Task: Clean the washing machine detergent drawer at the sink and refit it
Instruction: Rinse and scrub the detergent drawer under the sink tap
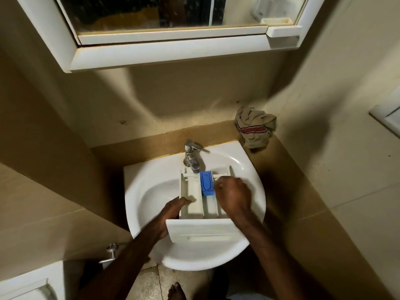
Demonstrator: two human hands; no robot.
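I see the white detergent drawer (199, 204) lying across the white sink (138, 191) at centre frame, its blue insert (207, 183) just below the chrome tap (191, 156). My left hand (173, 210) grips the drawer's left wall; my right hand (232, 194) is curled shut inside its right compartment. A crumpled cloth (255, 128) sits on the tan table (287, 180) at the corner, beige walls around, a mirror cabinet (173, 50) at the top.

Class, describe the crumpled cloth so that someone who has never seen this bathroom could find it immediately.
Start at the white sink and its chrome tap. Look to the ledge's back right corner, where two walls meet: the cloth sits bunched there. It is beige with a red, dark-edged stripe, the only soft thing among hard surfaces.
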